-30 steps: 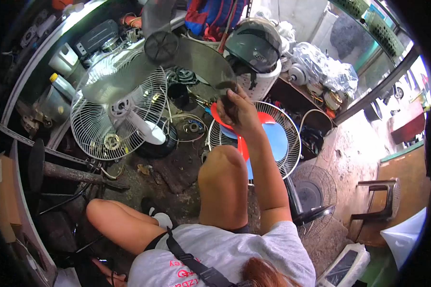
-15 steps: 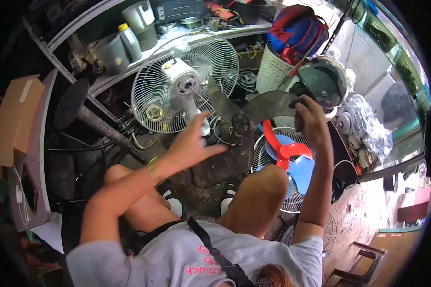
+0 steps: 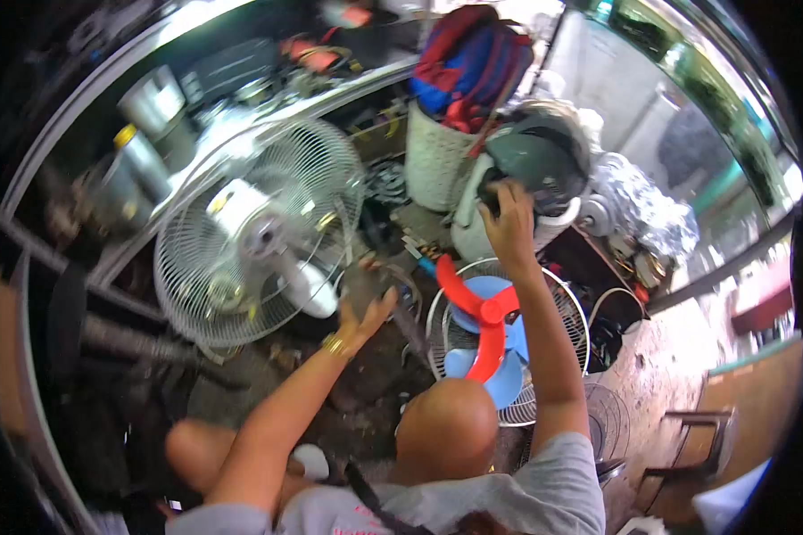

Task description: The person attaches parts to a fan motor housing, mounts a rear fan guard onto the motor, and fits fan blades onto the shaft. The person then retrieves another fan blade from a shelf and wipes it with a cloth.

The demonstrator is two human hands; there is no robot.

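Note:
My left hand point(image 3: 364, 323) is low in the middle, beside the white fan, its fingers around a dark grey fan blade point(image 3: 363, 287) blurred by motion. My right hand point(image 3: 509, 223) is raised at the front of a dark helmet point(image 3: 537, 160). Its fingers are curled over something dark that I cannot make out. Below it, a red fan blade point(image 3: 492, 310) lies over a blue fan blade point(image 3: 504, 379) in a white wire grille point(image 3: 587, 339). To the left stands the white fan point(image 3: 263, 234) with its round grille.
A white bin point(image 3: 433, 160) carries a red and blue bag point(image 3: 473, 67). Plastic-wrapped parts point(image 3: 642, 209) lie at the right. Along the back left runs a shelf point(image 3: 330, 94) with containers and parts. A dark stool point(image 3: 687, 446) stands at the lower right.
The dark blade has left its outstretched place below my right hand and shows lower, at my left hand. The view has shifted, and my right hand is now at the helmet's front.

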